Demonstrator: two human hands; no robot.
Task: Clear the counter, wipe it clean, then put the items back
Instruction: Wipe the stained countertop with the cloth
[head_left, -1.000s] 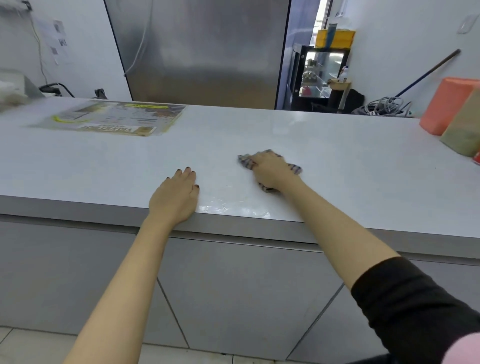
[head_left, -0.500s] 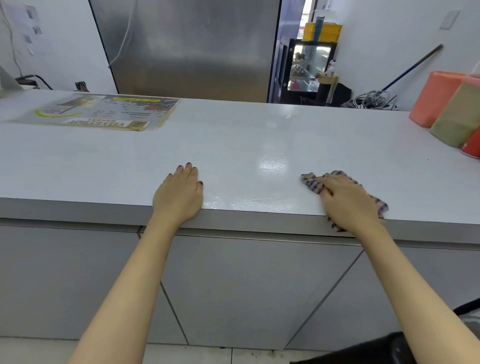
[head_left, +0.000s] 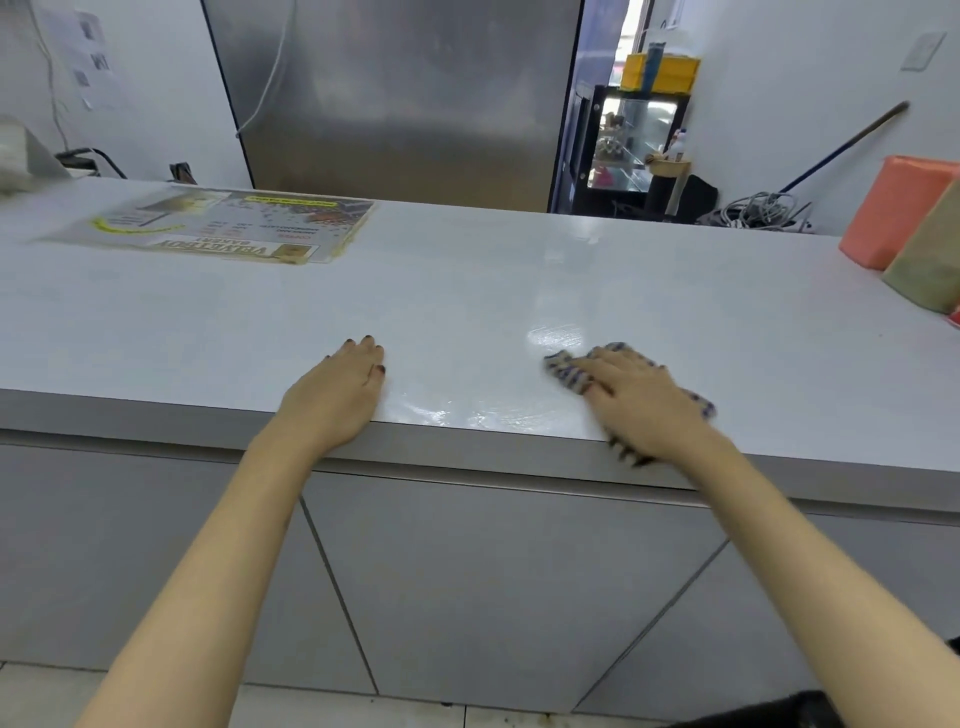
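- The counter (head_left: 727, 312) shows a wet sheen only near its front middle. The far and left stretches look dry, so long overlapping passes seem wanted.
- The printed sheet (head_left: 223, 228) lies at the far left; lift it rather than wipe around it.
- The left hand (head_left: 337, 395), grip released, rests flat at the edge as a brace.
- The right hand (head_left: 644, 405), grip unclenched, presses the checked cloth (head_left: 563, 371) flat at the front edge; keep the pressure even.

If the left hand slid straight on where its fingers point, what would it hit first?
Probably nothing: the left hand points ahead, slightly right, across bare counter, passing right of the menu sheet. Past the far edge stands a steel door, but depth is unclear.
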